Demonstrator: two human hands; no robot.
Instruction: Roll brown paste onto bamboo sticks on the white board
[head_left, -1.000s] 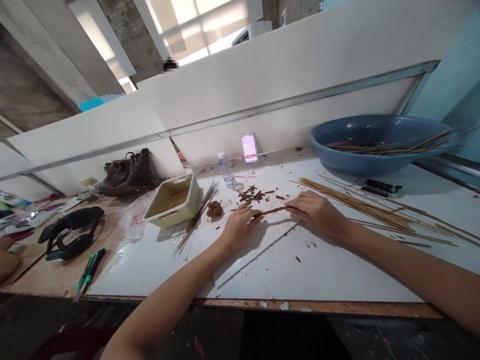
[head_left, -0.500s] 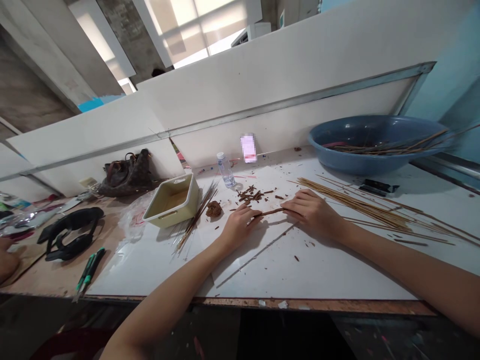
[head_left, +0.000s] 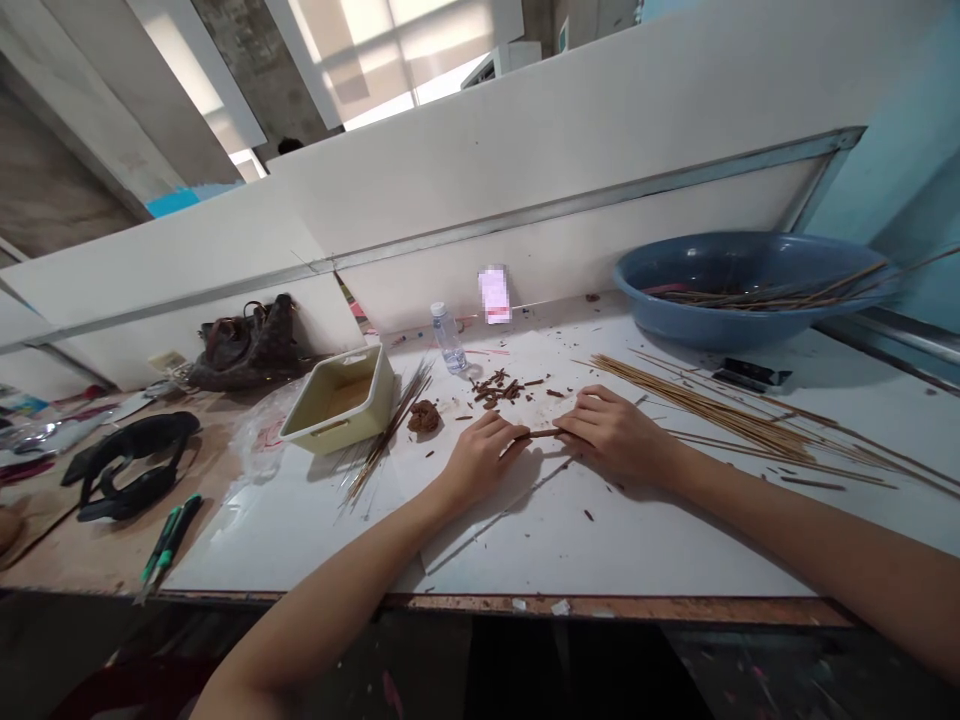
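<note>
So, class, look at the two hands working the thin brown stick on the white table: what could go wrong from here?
1. The brown stick, pinched by the left hand and pressed under the right hand, looks thin and might snap.
2. The right forearm lies close to the loose pale sticks; a sideways sweep could scatter them.

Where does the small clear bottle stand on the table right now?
In the head view, the small clear bottle stands upright near the back wall, left of centre, between the cream tray and the brown scraps.
</note>
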